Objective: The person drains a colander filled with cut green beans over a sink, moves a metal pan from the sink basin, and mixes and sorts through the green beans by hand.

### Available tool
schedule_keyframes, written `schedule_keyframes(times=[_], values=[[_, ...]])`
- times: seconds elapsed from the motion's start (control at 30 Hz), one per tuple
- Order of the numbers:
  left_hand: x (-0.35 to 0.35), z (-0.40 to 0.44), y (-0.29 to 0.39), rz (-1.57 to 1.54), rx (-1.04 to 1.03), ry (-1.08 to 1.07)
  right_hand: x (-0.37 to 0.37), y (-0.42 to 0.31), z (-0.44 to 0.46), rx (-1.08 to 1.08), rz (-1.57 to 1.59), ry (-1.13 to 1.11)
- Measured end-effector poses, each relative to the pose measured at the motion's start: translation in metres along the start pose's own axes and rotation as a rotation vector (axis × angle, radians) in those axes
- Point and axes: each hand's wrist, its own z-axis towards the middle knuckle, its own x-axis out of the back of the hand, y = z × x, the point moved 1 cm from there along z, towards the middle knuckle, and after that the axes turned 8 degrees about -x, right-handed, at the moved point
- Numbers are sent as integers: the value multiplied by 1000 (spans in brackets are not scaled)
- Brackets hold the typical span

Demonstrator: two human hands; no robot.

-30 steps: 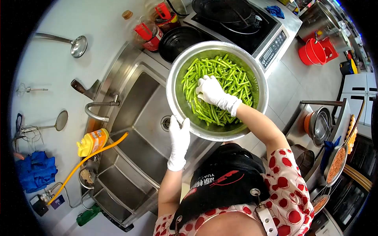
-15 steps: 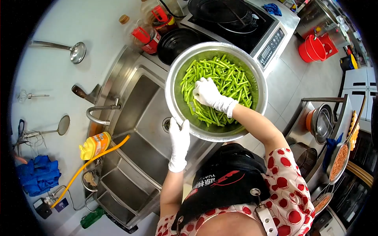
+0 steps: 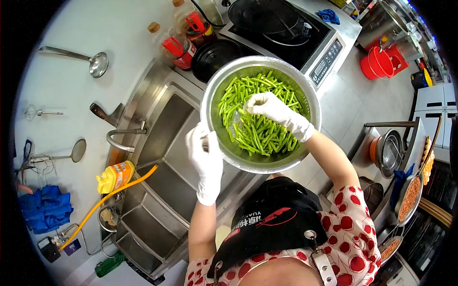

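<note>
A wide metal colander (image 3: 217, 90), with small holes showing in its wall, holds a heap of cut green beans (image 3: 260, 133). White-gloved, my left hand (image 3: 205, 155) grips the rim at its left side, thumb and fingers curled at the edge. My right hand (image 3: 276, 112), also gloved, is over the beans inside the colander. Its fingers are pinched together, and whether a bean is between them is hidden. A small patch of the colander's bottom shows left of the right fingertips.
Left of the colander lies a steel sink (image 3: 167, 143) with a curved faucet (image 3: 117, 143). An induction cooker (image 3: 324, 62) with a black wok (image 3: 262, 19) stands behind. Bottles (image 3: 181, 50) are at the back left. A red bucket (image 3: 377, 64) sits on the floor at right.
My right hand has risen from the beans and shifted slightly right, its fingers now pinched. My left hand has moved up and left along the rim, curling its fingers.
</note>
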Motion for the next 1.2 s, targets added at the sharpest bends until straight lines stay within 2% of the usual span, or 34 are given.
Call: schedule_keyframes(times=[0.03, 0.1, 0.17, 0.3, 0.5, 0.53, 0.6, 0.63, 0.7, 0.77, 0.83, 0.9, 0.97, 1.07, 1.1, 1.17, 1.2], values=[[-4, 7, 8, 13, -57, -92, -3, -8, -6, 6, 68, -17], [-21, 15, 16, -199, 181, -267, -9, -18, -14, 17, 77, -34], [-37, 13, 7, -372, 234, -306, -14, -27, -20, 43, 43, -32], [-50, 13, 3, -461, 280, -287, -22, -27, -29, 25, 177, -48], [-44, 19, 6, -514, 387, -295, -9, -27, -40, 45, 294, 110], [-40, 23, 2, -472, 382, -345, -7, -32, -45, 52, 323, 125], [-30, 30, -5, -336, 230, -180, -12, -52, -58, 65, 319, 128], [-22, 33, -9, -264, 156, -97, -21, -69, -68, 90, 307, 76], [13, 46, -1, -278, 256, 84, -45, -100, -90, 143, 285, -28], [53, 53, 17, -299, 323, 192, -73, -121, -108, 175, 283, -243], [92, 51, 11, -245, 242, 272, -128, -93, -100, 64, 958, -706], [115, 47, 23, -201, 213, 386, -190, -16, -82, -177, 286, -550], [128, 45, 25, -103, 166, 374, -212, 14, -88, 392, -1296, -236], [123, 34, 20, -24, 124, 286, -197, 3, -94, 348, -1007, -248], [116, 31, 14, -45, 166, 217, -184, -7, -98, 377, -718, -162], [95, 24, 1, -68, 285, 22, -149, -29, -102, 306, -671, -38], [84, 16, -13, -14, 257, -68, -126, -39, -104, 263, -704, 48]])
